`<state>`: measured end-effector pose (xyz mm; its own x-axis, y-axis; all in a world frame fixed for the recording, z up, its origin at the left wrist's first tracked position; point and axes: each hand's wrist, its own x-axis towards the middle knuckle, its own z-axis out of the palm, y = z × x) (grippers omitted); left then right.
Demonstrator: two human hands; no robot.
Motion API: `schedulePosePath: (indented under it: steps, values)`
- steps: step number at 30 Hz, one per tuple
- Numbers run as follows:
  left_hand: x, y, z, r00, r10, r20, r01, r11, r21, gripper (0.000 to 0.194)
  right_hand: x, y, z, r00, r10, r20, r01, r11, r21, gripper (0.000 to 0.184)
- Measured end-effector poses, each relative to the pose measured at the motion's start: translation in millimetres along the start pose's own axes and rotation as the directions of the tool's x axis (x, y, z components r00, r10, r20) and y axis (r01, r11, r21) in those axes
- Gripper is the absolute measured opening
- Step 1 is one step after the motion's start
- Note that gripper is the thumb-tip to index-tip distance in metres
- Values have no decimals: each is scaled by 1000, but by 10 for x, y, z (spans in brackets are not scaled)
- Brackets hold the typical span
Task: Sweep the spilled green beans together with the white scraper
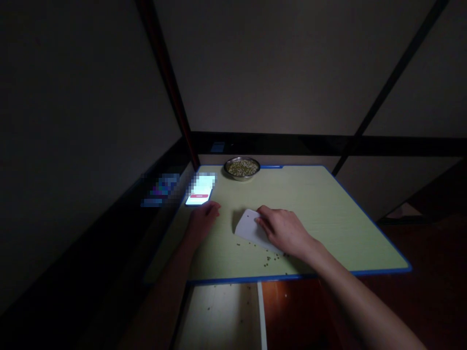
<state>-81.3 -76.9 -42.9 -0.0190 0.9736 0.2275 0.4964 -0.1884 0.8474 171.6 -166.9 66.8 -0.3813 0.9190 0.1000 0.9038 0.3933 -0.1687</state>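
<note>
My right hand [284, 229] grips a thin white scraper-like sheet [251, 228] with a rounded corner, thumb and fingers on its upper edge. The sheet is tilted, its lower edge near the table. Small dark beans [269, 259] lie scattered along that edge and towards the table's front; a speck shows on the sheet's upper left. Left of the sheet, my left hand [204, 218] is loosely closed with nothing visible in it. It is just in front of a lit phone [200, 189]. At the back stands a metal bowl [242, 169] with pale and greenish bits in it.
The light green table [321, 209] has a blue edge and stands against a wall. Below its front edge a pale drawer [219, 321] is pulled out, with a few specks inside. A dark glossy panel on the left reflects the phone. The room is dim.
</note>
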Motion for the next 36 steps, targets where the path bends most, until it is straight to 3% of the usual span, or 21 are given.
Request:
schedulePosePath:
  steps: [16,27,36]
  values:
    - [-26,29,-3,1000,-20,-13,20,1000,24,28,2,-71,-17,993,81,82,-80,997,-19,30]
    - [-15,43,-8,1000,1,4,-2,1000,26,26,18,-103,33,992,106,64,-102,993,-55,30]
    - [-22,44,-15,1000,4,2,-4,1000,6,27,31,-129,-2,994,70,81,-65,996,-55,30]
